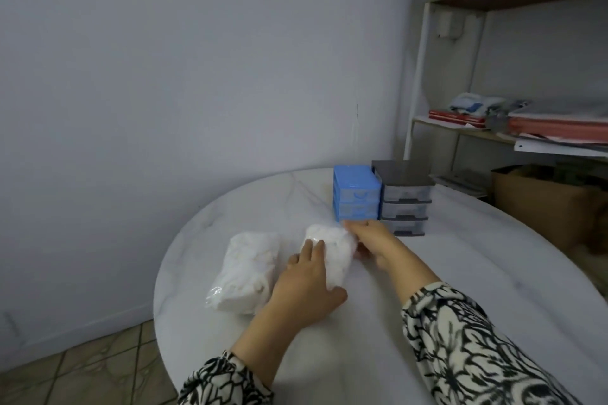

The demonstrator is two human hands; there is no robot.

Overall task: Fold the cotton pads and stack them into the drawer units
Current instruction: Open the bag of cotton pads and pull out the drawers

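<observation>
Two clear plastic packs of white cotton pads lie on the round white table [460, 256]. The right pack [334, 248] is held between both hands: my left hand [309, 283] grips its near end with the thumb under it, and my right hand [370, 242] grips its far right end. The left pack [246, 271] lies untouched beside my left hand. Behind the packs stand a small blue drawer unit [357, 192] and a grey drawer unit [406, 197], side by side, all drawers closed.
A white wall runs close behind the table. At the right stands a shelf rack [526, 128] with papers and folders, and a cardboard box [552, 204] sits on the floor beside it. Tiled floor shows at bottom left.
</observation>
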